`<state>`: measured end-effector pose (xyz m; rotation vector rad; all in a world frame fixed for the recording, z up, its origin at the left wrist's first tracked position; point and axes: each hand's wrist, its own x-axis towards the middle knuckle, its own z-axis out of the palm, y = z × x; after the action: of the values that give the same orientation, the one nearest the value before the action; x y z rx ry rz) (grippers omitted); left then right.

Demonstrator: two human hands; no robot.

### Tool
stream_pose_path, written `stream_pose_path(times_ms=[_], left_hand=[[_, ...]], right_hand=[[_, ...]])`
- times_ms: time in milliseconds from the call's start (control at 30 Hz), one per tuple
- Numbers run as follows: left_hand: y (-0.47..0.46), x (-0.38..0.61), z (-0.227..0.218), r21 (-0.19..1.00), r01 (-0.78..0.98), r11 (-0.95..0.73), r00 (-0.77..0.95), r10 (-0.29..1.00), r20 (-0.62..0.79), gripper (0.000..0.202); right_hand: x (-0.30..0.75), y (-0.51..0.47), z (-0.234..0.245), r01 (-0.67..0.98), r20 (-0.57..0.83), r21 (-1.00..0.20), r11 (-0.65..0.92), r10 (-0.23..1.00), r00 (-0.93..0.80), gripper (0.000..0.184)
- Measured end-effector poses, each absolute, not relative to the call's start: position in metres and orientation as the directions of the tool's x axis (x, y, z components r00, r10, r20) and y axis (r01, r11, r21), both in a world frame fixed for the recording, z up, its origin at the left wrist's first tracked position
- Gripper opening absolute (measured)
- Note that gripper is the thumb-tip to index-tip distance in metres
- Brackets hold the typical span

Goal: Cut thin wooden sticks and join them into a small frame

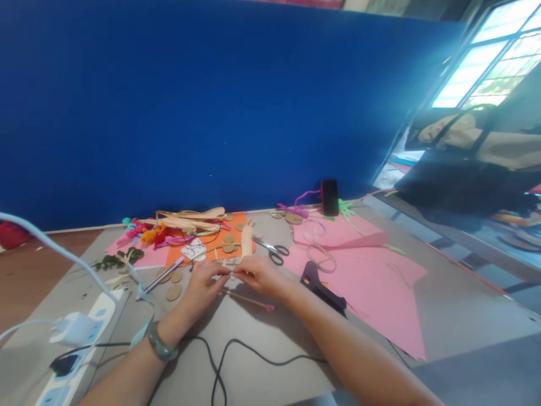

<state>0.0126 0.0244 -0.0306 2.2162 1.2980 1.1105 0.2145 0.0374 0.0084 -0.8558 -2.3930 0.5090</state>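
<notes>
My left hand (202, 288) and my right hand (261, 276) meet above the grey table (262, 344), fingertips pinched together on a small pale strip (231, 273) between them. Both hands are closed in a pinch. A thin wooden stick (247, 300) with a pink tip lies on the table just under the hands. A green bracelet sits on my left wrist. Brown cardboard discs (173, 292) lie to the left of my left hand. Scissors (273, 250) rest just beyond my right hand.
A black glue gun (323, 288) lies on pink paper (372, 282) at right, its black cord (236, 352) looping near me. A white power strip (84, 332) sits at left. Orange paper (211, 245), dried husk strips, coloured pipe cleaners and a black phone (329, 197) lie toward the blue wall.
</notes>
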Motion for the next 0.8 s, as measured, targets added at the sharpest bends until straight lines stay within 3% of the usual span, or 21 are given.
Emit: stream_pose_path(times_ms=[233,367,467,600,700,800], left_hand=[[0.027,0.01,-0.03,0.648,0.609,-0.458,0.223,0.882,0.415,0.014],[0.029,0.005,-0.025,0.472,0.752,-0.459,0.245,0.861,0.447,0.029],[0.029,0.005,-0.026,0.264,0.863,-0.431,0.3,0.857,0.42,0.045],[0.026,0.007,-0.031,0.084,0.892,-0.445,0.389,0.847,0.361,0.043],[0.025,0.008,-0.034,0.011,0.889,-0.459,0.432,0.844,0.318,0.043],[0.025,0.006,-0.034,-0.03,0.886,-0.463,0.449,0.839,0.306,0.039]], right_hand=[[0.216,0.04,0.009,0.641,0.271,-0.428,0.637,0.768,-0.581,0.014],[0.231,0.053,0.015,0.897,0.218,-0.242,0.369,0.922,-0.32,0.019],[0.243,0.059,0.02,0.954,0.23,-0.174,0.246,0.952,-0.203,0.02],[0.241,0.054,0.026,0.953,0.139,-0.123,0.276,0.956,-0.258,0.02],[0.23,0.045,0.025,0.911,-0.019,-0.123,0.393,0.917,-0.398,0.018],[0.22,0.038,0.022,0.896,-0.07,-0.095,0.434,0.895,-0.44,0.018]])
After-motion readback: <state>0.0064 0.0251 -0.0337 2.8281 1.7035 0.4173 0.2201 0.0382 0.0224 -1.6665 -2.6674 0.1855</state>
